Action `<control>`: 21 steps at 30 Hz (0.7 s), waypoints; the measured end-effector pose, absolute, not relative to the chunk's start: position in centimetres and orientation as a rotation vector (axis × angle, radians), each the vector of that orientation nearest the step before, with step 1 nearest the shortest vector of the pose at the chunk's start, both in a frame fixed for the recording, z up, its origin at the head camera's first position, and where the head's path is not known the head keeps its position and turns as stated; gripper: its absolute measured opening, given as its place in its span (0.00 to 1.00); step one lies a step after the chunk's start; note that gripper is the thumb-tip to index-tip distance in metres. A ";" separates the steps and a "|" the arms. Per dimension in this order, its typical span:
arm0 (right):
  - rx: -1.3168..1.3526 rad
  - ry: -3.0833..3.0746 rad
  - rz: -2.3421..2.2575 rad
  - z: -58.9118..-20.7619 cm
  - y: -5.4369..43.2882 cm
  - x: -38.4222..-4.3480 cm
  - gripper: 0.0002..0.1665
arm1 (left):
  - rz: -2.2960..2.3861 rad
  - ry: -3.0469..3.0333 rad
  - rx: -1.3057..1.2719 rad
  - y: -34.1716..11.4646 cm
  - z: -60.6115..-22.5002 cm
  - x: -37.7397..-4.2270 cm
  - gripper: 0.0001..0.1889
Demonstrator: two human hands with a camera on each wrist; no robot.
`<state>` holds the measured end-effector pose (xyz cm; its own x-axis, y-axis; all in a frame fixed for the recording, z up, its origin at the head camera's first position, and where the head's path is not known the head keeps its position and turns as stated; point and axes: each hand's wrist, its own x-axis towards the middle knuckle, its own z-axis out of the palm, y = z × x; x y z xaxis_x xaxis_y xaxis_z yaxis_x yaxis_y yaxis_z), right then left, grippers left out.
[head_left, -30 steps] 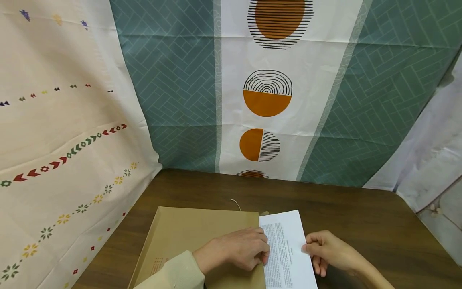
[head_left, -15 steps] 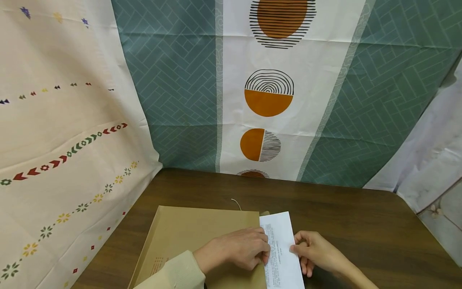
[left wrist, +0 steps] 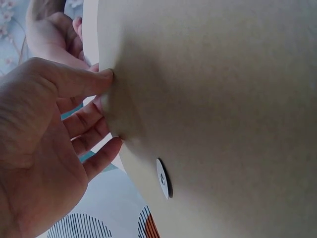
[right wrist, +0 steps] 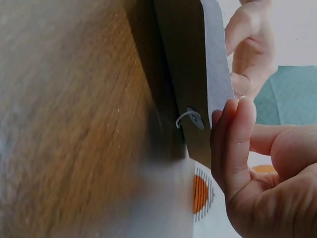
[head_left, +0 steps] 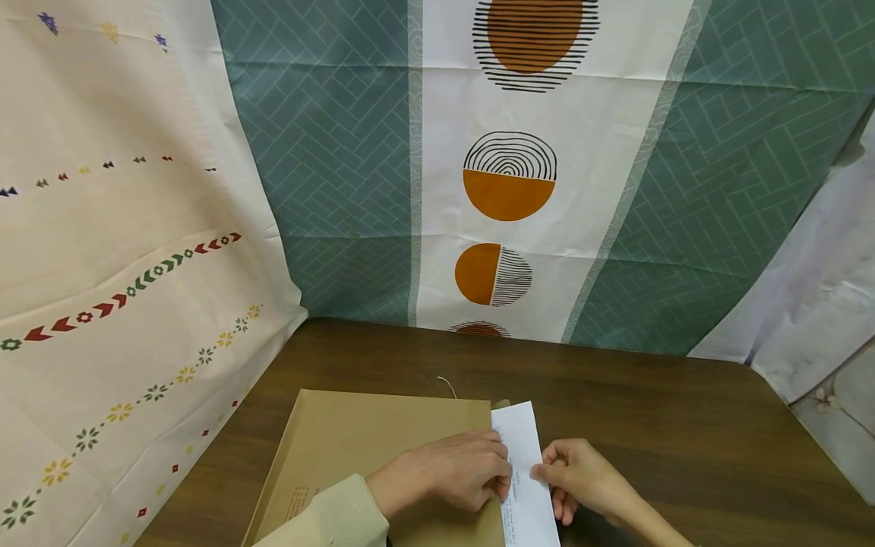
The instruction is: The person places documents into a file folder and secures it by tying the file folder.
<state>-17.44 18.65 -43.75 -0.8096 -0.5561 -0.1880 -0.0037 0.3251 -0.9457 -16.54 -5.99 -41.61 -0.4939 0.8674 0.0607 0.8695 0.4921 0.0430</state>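
Note:
A brown paper envelope lies on the table in the head view, its open side to the right. My left hand grips the envelope's mouth, thumb on the upper layer and fingers at its edge. White printed paper sticks out of the mouth as a strip; the rest of it is hidden inside. My right hand pinches the paper's right edge between thumb and fingers. A round button shows on the upper layer in the left wrist view. Another button with a string round it is on the underside flap.
The dark wooden table extends to the right and behind the envelope. A thin string pokes out past its far edge. Patterned cloths hang behind the table and along its sides.
My right hand has moved left with the paper, which has slid deeper into the envelope, so a narrower strip shows. The left hand has stayed on the envelope's edge.

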 end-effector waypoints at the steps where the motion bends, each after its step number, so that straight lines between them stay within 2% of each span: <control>1: -0.488 2.108 -1.506 -43.8 18.5 -17.4 0.09 | -0.103 -2.684 -1.564 -6.0 -41.6 -16.5 0.12; 21: -0.502 2.134 -1.452 -43.5 16.6 -17.3 0.09 | -0.092 -2.683 -1.564 -6.0 -41.4 -16.3 0.11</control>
<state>-17.27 16.61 -43.51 -0.8032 -0.5610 -0.2003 -0.0195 0.3608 -0.9324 -16.34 -6.00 -41.36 -0.4924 0.8683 0.0598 0.8704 0.4912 0.0334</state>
